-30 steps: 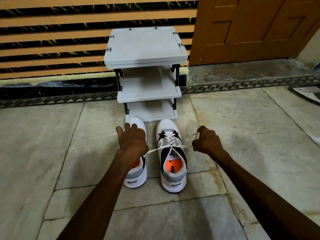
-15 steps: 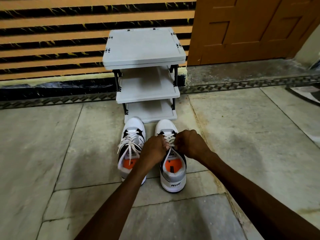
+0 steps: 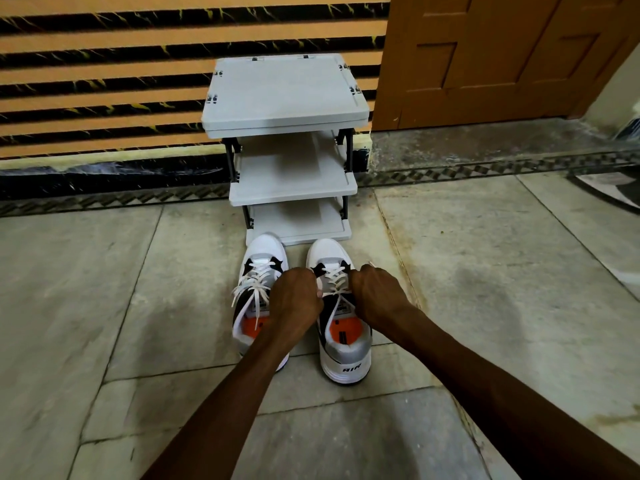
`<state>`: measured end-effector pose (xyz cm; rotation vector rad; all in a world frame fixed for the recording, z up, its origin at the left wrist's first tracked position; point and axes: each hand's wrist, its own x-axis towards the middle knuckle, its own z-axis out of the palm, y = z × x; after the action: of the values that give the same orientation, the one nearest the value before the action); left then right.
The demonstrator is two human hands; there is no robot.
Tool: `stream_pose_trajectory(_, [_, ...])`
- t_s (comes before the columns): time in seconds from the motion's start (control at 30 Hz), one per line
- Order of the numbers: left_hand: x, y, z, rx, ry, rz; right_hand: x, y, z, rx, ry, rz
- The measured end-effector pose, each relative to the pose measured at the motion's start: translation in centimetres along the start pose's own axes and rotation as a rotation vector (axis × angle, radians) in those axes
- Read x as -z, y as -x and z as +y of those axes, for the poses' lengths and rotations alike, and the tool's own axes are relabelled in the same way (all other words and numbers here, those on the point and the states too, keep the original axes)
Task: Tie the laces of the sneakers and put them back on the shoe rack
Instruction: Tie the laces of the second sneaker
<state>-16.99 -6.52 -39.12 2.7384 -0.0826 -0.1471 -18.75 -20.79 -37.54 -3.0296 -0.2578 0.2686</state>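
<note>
Two white, grey and black sneakers with orange insoles stand side by side on the floor, toes toward a grey three-tier shoe rack (image 3: pixel 292 188). The left sneaker (image 3: pixel 258 292) has its white laces lying in a bow with loose ends. Over the right sneaker (image 3: pixel 341 337), my left hand (image 3: pixel 296 301) and my right hand (image 3: pixel 375 294) are both closed on its white laces (image 3: pixel 334 282), one hand on each side of the tongue. The lace ends inside my fists are hidden.
The rack stands against an orange and black striped wall (image 3: pixel 104 98); its three shelves hold nothing. A brown wooden door (image 3: pixel 502 57) is at the right rear above a dark stone threshold. Grey stone floor tiles (image 3: pixel 485 289) spread on all sides.
A second ago my hands were spread wide, pulling the right sneaker's laces taut sideways. They have come together over its tongue, and the left sneaker's bow is uncovered.
</note>
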Motion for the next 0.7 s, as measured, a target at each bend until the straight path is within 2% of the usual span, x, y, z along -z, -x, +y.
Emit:
stream_pose_trajectory(0.17, [0.7,-0.2,-0.9,0.025,-0.034,-0.018,0.3,0.2,-0.4,0.005,0.097,-0.016])
stream_pose_trajectory(0.27, [1.0,-0.5,-1.3,0.058,0.051,-0.066,0.8,0.0,-0.1,-0.035,0.052,-0.051])
stream_pose_trajectory(0.37, [1.9,-0.9,-1.7,0.109,0.368,-0.229,2.0,-0.6,1.2,-0.086,-0.25,-0.129])
stream_pose_trajectory(0.43, [2.8,-1.1,-1.6,0.146,0.648,-0.303,3.3,-0.9,2.1,-0.138,-0.596,-0.159])
stream_pose_trajectory(0.53, [3.3,-0.9,-1.0,0.168,0.898,-0.327,4.8,-0.6,3.1,-0.166,-1.164,-0.102])
stream_pose_trajectory(0.7, [2.8,-0.8,-0.1,0.231,1.271,-0.229,4.7,-1.0,4.1,-0.136,-1.46,-0.096])
